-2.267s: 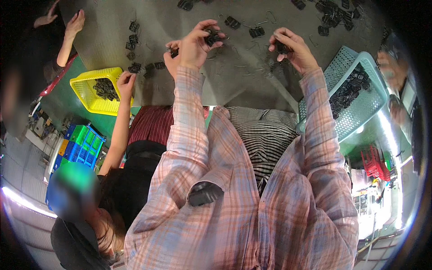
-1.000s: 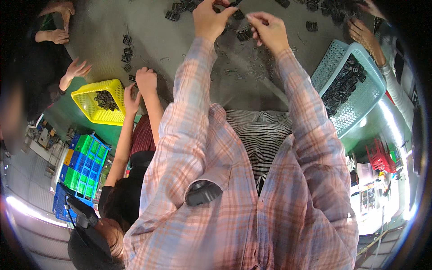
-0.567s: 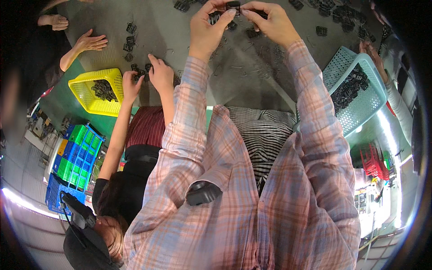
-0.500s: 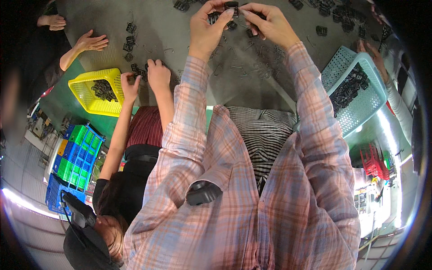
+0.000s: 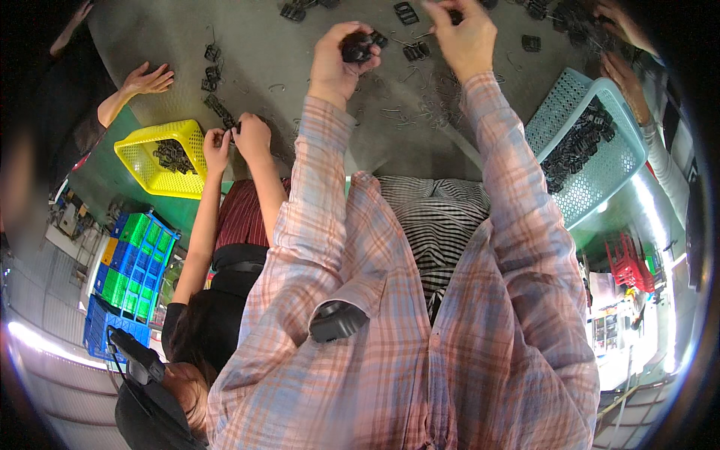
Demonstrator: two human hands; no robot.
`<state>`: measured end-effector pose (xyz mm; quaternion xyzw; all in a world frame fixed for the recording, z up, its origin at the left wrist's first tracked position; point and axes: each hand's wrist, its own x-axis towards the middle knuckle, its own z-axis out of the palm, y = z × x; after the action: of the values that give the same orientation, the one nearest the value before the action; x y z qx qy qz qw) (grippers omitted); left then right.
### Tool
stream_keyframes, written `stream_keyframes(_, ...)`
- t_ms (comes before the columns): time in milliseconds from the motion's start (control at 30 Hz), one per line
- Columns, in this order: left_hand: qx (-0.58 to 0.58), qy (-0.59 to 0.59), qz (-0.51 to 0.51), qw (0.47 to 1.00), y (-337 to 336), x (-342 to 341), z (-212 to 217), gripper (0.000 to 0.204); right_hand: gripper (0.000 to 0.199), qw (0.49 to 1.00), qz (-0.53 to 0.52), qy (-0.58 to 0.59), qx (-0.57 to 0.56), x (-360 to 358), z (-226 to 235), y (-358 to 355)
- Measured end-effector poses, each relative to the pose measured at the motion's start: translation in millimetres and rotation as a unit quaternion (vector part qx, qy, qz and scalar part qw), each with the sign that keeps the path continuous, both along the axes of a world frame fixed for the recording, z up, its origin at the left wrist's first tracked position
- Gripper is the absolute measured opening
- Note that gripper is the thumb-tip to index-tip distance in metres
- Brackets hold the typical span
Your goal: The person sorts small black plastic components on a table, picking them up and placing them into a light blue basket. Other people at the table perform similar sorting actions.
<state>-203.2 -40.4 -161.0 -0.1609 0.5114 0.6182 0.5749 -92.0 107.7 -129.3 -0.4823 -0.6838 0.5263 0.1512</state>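
Observation:
Several black plastic buckles (image 5: 355, 48) are bunched in my left hand (image 5: 334, 69), whose fingers curl round them above the grey table. My right hand (image 5: 466, 43) is at the far edge of the view, its fingers drawn together and slightly blurred. Something dark shows between those fingers, too hidden to make out. Between my two hands a slotted black buckle (image 5: 406, 13) lies flat on the table, and a black buckle cluster (image 5: 415, 50) lies nearer. Thin wire hooks (image 5: 397, 114) are scattered on the tabletop in front of me.
A light-blue basket (image 5: 551, 105) holding black buckles stands at my right, a yellow basket (image 5: 150, 135) at my left. Beside me a co-worker's hands (image 5: 251, 139) handle a row of buckles. Other people's hands rest at both sides. More buckles (image 5: 531, 43) lie at far right.
My hands have moved apart: the right went outward and away, the left drew back slightly with the buckles. A buckle now lies flat between them. The co-worker's hands at left shifted slightly.

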Motion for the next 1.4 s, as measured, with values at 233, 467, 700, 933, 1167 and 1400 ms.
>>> stream_keyframes(233,-0.24,0.419,-0.192,0.854,4.5,3.8,-18.7,0.029,0.038,0.95,0.151,-0.233,0.144,-7.7,-54.9,-4.8)
stream_keyframes(467,-0.239,0.586,-0.374,0.678,13.1,11.4,-24.5,0.025,0.054,0.954,0.204,-0.21,-0.065,10.4,-67.3,3.8)
stream_keyframes(700,-0.228,0.579,-0.378,0.686,-12.9,26.3,1.4,0.02,0.039,0.957,0.143,-0.1,-0.233,73.5,-34.3,3.7)
stream_keyframes(933,-0.176,0.312,-0.32,0.877,-15.2,37.7,-9.9,0.017,0.032,0.897,0.191,-0.103,-0.384,55.4,-19.1,-29.6)
stream_keyframes(1167,-0.146,0.168,-0.112,0.969,-44.2,5.8,-2.5,0.02,0.026,0.888,0.055,0.076,-0.451,87.1,-16.6,-0.1)
stream_keyframes(1400,-0.293,0.496,-0.183,0.797,-32.5,20.7,-9.0,0.029,0.034,0.961,0.161,-0.161,-0.155,51.0,-30.1,-8.7)
